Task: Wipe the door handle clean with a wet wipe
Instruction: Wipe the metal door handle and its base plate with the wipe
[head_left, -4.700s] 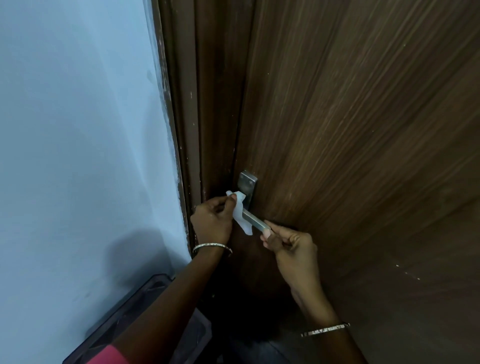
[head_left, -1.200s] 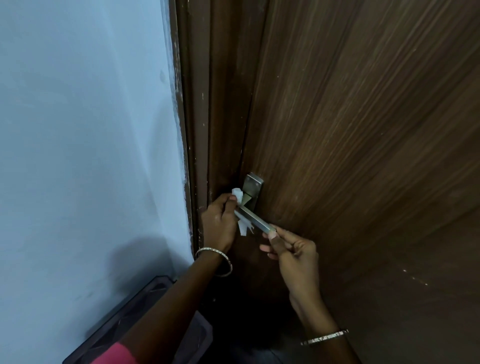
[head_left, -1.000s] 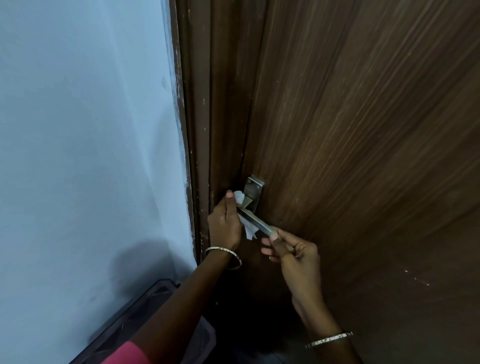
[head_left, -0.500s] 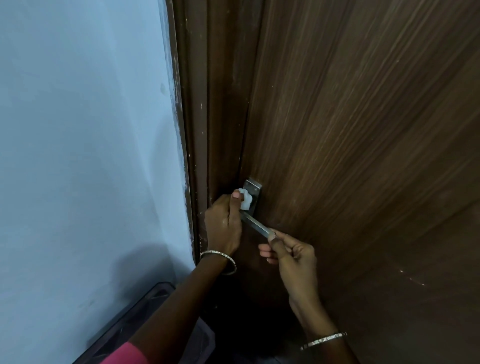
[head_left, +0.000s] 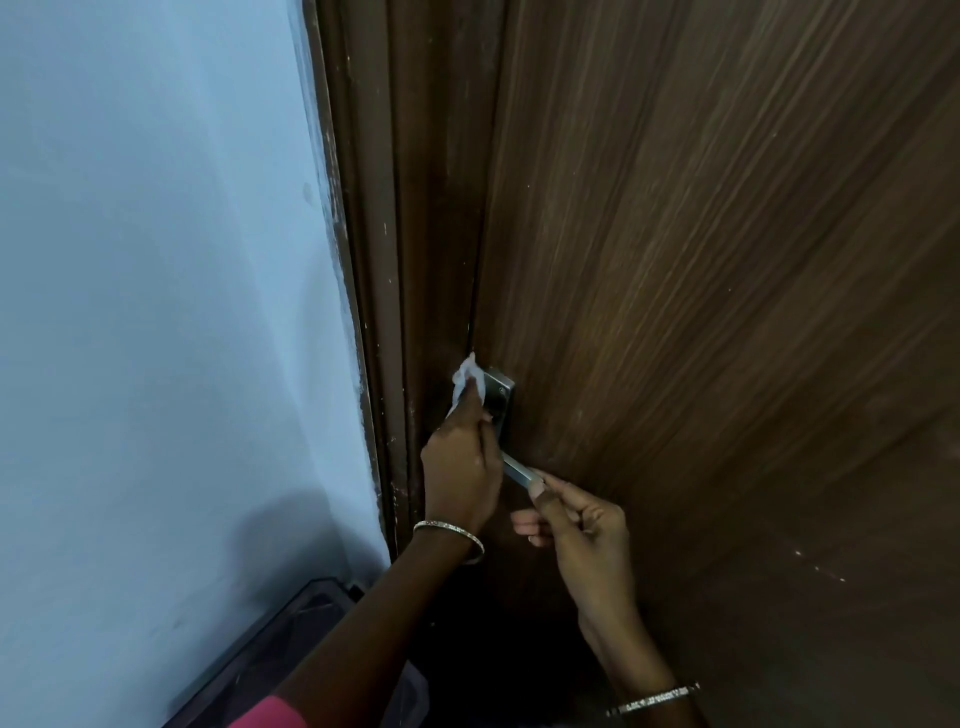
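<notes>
A metal lever door handle (head_left: 515, 470) with a square back plate (head_left: 500, 392) sits on the dark wooden door (head_left: 727, 260). My left hand (head_left: 460, 462) presses a white wet wipe (head_left: 465, 382) against the upper left of the back plate and hides the root of the lever. My right hand (head_left: 576, 530) pinches the free tip of the lever between thumb and fingers, lower right of the plate.
A brown door frame (head_left: 395, 260) runs down just left of the handle, with a pale blue wall (head_left: 156, 312) beyond it. A dark plastic bin (head_left: 291, 639) stands on the floor at the lower left, under my left forearm.
My left hand has carried the wipe up from the lever's root to the top of the back plate. My right hand keeps its hold on the lever tip.
</notes>
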